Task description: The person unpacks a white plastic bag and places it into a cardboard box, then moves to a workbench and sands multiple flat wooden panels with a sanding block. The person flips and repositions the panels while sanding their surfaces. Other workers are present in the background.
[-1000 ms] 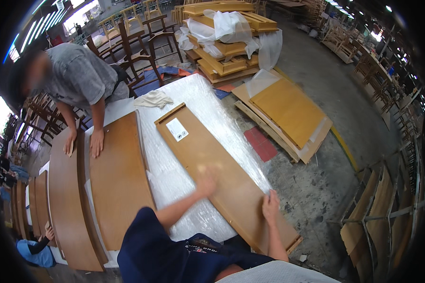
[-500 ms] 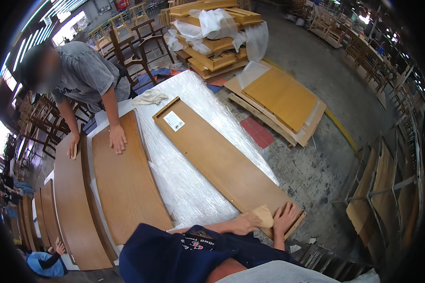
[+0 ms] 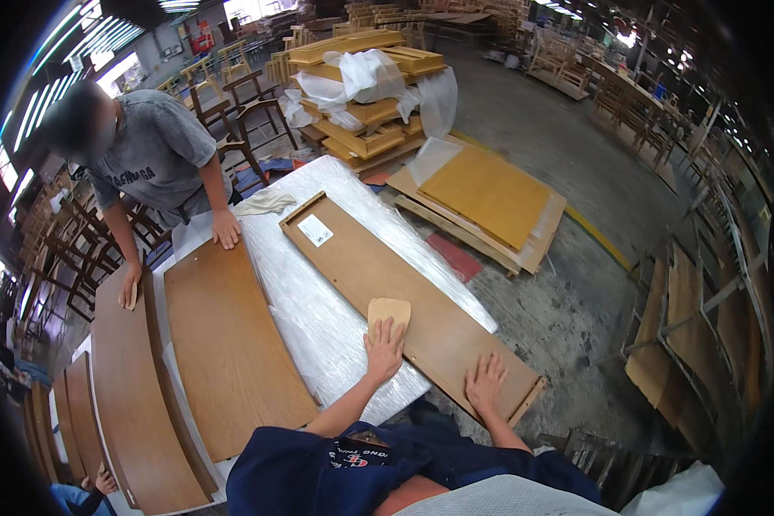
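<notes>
A long brown wooden panel (image 3: 421,314) with a raised lip at its ends lies slantwise before me, a white label (image 3: 315,230) near its far end. My left hand (image 3: 383,351) presses a tan sheet of sandpaper (image 3: 390,313) to the panel's left edge, about midway along, its fingertips on the sheet. Close to the near right end, my right hand (image 3: 487,381) rests flat on the panel with fingers spread and nothing in it.
The panel lies on a plastic-wrapped table (image 3: 318,301). To the left are curved wooden panels (image 3: 224,344), where a co-worker (image 3: 159,146) leans over holding a tan sheet. Beyond stand a stack of yellow frames (image 3: 365,112) and a low pallet of boards (image 3: 486,202). A metal rack (image 3: 705,318) is at right.
My left hand has slid the sandpaper away from the near end, up along the panel's left edge. My right hand has shifted slightly left. The co-worker's bare hand has drawn back toward its panel's far edge.
</notes>
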A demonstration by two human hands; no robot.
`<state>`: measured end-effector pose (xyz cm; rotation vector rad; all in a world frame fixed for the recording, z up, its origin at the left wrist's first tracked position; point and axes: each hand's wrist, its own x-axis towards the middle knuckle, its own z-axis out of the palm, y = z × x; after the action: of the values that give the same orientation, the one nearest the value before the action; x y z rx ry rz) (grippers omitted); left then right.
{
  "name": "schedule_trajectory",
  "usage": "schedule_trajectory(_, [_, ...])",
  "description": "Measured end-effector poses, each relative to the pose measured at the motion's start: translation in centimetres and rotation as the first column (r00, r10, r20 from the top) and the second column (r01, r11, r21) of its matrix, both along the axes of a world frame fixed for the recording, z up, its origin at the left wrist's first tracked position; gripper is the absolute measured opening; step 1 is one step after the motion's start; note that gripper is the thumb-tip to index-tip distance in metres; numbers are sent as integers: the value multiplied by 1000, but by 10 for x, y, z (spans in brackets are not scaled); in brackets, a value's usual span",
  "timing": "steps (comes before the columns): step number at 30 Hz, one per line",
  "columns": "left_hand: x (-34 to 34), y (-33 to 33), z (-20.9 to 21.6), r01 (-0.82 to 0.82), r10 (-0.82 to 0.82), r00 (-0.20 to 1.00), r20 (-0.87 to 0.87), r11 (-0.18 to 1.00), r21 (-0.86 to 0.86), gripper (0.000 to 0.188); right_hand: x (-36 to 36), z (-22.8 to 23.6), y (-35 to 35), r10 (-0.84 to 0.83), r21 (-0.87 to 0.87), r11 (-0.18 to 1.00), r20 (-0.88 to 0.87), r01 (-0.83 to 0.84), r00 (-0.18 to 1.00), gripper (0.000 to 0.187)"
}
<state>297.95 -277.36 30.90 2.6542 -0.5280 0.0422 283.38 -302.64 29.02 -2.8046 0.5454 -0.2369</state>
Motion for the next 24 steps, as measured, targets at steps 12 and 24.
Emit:
schedule_trajectory(12, [62,-2,8,23,-47,997,60,935,353,55,-26,28,-10,360,-7,932,-97,-362,928,64])
schedule_trajectory(24, [-129,-122,23,331,-301,940,-161,917,222,66,-77,11,-85,-265,211,954,250,215,931,59])
